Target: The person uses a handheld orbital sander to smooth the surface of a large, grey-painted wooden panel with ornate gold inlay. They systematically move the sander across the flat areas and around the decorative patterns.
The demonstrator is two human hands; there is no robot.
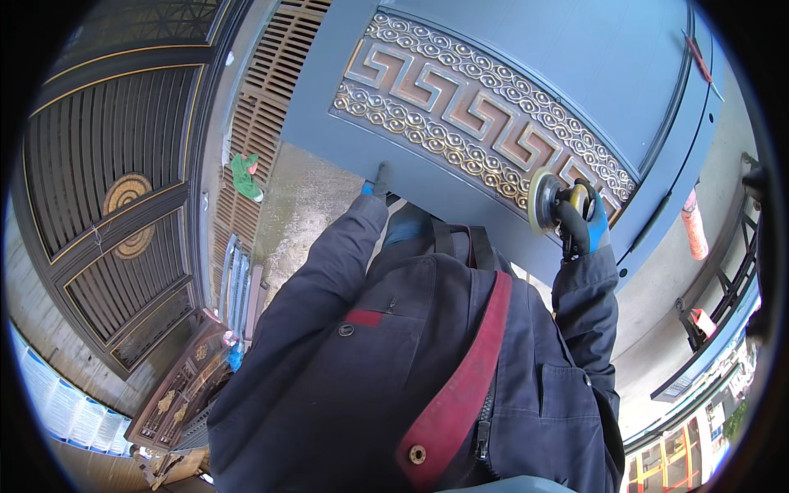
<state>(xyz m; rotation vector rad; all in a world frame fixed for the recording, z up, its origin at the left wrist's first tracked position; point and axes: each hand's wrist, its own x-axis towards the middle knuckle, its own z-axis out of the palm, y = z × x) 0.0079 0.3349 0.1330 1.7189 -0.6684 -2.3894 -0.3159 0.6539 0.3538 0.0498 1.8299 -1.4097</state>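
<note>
A large blue-grey metal door panel lies in front of me, with an embossed band of key pattern and ring borders in copper and gold tones. My right hand, in a black and blue glove, is closed around a handheld power sander. Its round disc stands tilted on edge at the near right end of the ornament; whether it touches the surface is hard to tell. At the panel's near left edge is my gloved left hand, its thumb on top and the fingers hidden below the edge.
A dark slatted gate stands at the left, beside a brown floor grating with a green cloth on it. An ornate brown door piece leans at lower left. A red stick-like tool lies on the panel's far right.
</note>
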